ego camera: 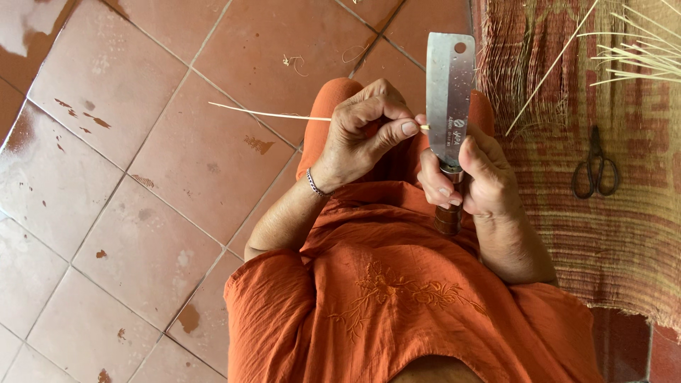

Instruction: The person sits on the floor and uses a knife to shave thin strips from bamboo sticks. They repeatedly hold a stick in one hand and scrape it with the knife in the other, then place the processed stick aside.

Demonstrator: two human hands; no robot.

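The tiled floor [142, 163] fills the left and middle of the view, reddish-brown squares with pale stains. Along its right edge lies a woven mat [624, 234], striped tan and red, its fringe toward the tiles. The person sits with orange-clad knees over the floor beside the mat's left edge.

The right hand [489, 181] is wrapped around the dark wooden handle of a cleaver [448, 106], its fingers curled tight about the grip, the broad steel blade standing upright and pointing away from the body. The left hand [365, 131], a thin bracelet at the wrist, has its fingers pressed together, thumb and forefinger pinching a thin pale reed strip [269, 113]. The strip's near end sits at the fingertips, touching the blade's left edge; the rest runs out leftward over the tiles.

On the mat near its right edge lie black scissors [596, 170], shut. At the mat's far corner rests a loose sheaf of pale reeds [638, 57].
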